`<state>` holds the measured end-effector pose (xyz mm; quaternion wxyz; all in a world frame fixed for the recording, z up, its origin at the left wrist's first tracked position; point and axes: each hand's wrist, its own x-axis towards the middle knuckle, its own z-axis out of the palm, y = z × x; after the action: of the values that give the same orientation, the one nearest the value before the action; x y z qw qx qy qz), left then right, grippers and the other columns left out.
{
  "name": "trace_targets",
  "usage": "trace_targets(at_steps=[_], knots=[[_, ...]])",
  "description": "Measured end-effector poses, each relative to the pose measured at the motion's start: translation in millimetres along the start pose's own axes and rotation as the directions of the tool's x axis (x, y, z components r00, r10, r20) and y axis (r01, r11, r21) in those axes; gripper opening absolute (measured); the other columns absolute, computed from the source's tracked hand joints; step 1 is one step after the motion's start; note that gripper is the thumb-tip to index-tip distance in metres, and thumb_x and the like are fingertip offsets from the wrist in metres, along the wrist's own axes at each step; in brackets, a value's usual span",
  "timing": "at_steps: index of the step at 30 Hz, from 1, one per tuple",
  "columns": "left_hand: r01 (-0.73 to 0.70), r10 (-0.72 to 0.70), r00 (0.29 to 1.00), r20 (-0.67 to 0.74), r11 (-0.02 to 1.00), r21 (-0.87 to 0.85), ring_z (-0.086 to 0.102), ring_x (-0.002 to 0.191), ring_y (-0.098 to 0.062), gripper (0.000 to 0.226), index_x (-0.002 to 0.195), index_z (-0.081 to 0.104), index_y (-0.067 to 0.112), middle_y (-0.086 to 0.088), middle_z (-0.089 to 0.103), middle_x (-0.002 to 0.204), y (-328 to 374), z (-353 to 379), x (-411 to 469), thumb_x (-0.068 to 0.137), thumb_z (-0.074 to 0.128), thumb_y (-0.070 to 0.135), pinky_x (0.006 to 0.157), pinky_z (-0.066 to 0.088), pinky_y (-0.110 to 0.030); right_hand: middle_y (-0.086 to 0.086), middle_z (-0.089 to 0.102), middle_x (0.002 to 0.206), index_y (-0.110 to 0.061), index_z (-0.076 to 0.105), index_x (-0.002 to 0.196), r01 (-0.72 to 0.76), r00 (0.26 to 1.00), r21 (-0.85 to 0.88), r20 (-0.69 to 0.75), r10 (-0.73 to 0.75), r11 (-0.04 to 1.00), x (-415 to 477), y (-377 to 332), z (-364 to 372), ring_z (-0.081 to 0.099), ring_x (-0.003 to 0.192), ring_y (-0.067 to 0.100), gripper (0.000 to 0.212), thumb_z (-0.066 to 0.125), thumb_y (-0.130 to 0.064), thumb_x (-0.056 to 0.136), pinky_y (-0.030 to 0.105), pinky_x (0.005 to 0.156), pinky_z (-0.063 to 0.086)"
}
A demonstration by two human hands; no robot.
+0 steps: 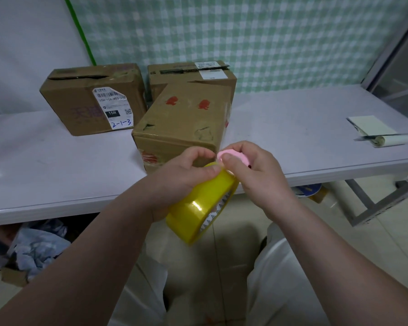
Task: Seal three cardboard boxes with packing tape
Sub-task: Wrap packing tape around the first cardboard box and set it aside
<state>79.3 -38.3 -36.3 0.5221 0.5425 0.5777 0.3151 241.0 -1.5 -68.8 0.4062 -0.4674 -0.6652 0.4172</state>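
While the left hand (186, 177) curls round the glossy yellow roll of packing tape (198, 205), just in front of the nearest brown cardboard box with red marks (184, 123), the right hand (254, 177) clasps a small pink rounded object (232, 156), thumb at the roll's upper rim. Freeing the tape's end seems the step in hand. Next, that end needs drawing onto this box; the labelled cardboard box (92, 100) left of it and the rear cardboard box (193, 75) behind it look unsealed.

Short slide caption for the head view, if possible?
Left hand holds yellow tape roll, right hand a pink object, before three cardboard boxes.
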Motion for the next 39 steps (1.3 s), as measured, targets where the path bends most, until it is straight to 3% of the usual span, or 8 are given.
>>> trace_targets(at_steps=[7,12,16,21,25,29,36,39], knots=[[-0.034,0.039,0.999,0.025,0.982,-0.187,0.063,0.100,-0.038,0.032,0.124,0.046,0.031,-0.019,0.060,0.116,23,34,21,0.096,0.053,0.019,0.088,0.050,-0.053,-0.006,0.069,0.096,-0.031,0.065,0.108,-0.179,0.930,0.061,-0.314,0.189,0.982,4,6,-36,0.068,0.086,0.019,0.041,0.061,-0.061,0.079,0.043,0.074,0.059],[-0.083,0.096,0.995,0.036,0.961,-0.262,0.063,0.085,-0.019,0.039,0.131,0.039,0.024,-0.002,0.065,0.093,34,57,44,0.096,0.052,0.013,0.073,0.052,-0.033,0.000,0.071,0.102,-0.033,0.062,0.113,-0.300,0.930,0.311,-0.113,0.348,0.902,13,0,-54,0.071,0.086,0.019,0.030,0.057,-0.051,0.090,0.038,0.071,0.059],[-0.158,0.178,0.980,-0.091,0.969,0.189,0.064,0.083,-0.015,0.032,0.125,0.046,0.023,-0.001,0.068,0.091,49,63,54,0.095,0.055,0.027,0.073,0.049,-0.029,0.004,0.071,0.105,-0.024,0.066,0.111,-0.206,0.927,0.419,-0.206,0.314,0.884,33,2,-59,0.070,0.088,0.021,0.029,0.066,-0.039,0.087,0.033,0.067,0.056],[-0.116,0.535,0.760,-0.369,0.671,0.732,0.059,0.096,-0.013,0.022,0.110,0.063,0.022,0.007,0.065,0.102,43,29,71,0.094,0.051,0.031,0.086,0.046,-0.033,-0.006,0.061,0.124,-0.029,0.056,0.130,-0.168,0.924,-0.251,-0.378,0.063,0.953,71,19,-67,0.054,0.116,0.018,0.047,0.064,-0.045,0.086,0.029,0.088,0.041],[0.158,0.259,0.918,-0.301,0.457,0.875,0.016,0.145,-0.024,0.055,0.147,0.028,0.030,-0.001,0.023,0.157,24,-5,87,0.098,0.026,0.054,0.116,0.010,-0.055,0.011,0.063,0.122,-0.029,0.045,0.140,-0.156,0.977,-0.779,-0.212,-0.021,0.607,98,46,-58,0.057,0.111,0.033,0.049,0.047,-0.049,0.095,0.039,0.084,0.044],[0.111,0.134,0.976,-0.170,0.368,0.923,-0.004,0.148,-0.022,0.061,0.151,-0.001,0.037,0.004,-0.005,0.161,18,-15,91,0.095,0.005,0.060,0.117,0.001,-0.055,0.016,0.064,0.116,-0.029,0.042,0.140,-0.142,0.990,-0.868,-0.128,0.062,0.475,110,72,-47,0.060,0.105,0.035,0.051,0.031,-0.056,0.098,0.040,0.078,0.046],[0.029,0.212,0.968,-0.132,0.428,0.903,0.006,0.147,-0.017,0.049,0.151,0.010,0.035,0.008,0.006,0.160,16,-30,89,0.103,0.015,0.040,0.119,0.007,-0.048,0.016,0.058,0.123,-0.025,0.035,0.144,-0.170,0.985,-0.890,-0.145,0.090,0.423,109,78,-38,0.055,0.111,0.035,0.059,0.043,-0.056,0.094,0.038,0.077,0.042],[0.035,0.248,0.953,-0.175,0.482,0.875,0.010,0.147,-0.019,0.049,0.151,0.018,0.030,0.006,0.011,0.160,15,-34,90,0.103,0.023,0.039,0.119,0.014,-0.043,0.016,0.044,0.140,-0.024,0.032,0.147,-0.138,0.963,-0.697,-0.259,-0.068,0.703,98,44,-20,0.038,0.127,0.035,0.065,0.042,-0.058,0.094,0.043,0.101,0.033]])
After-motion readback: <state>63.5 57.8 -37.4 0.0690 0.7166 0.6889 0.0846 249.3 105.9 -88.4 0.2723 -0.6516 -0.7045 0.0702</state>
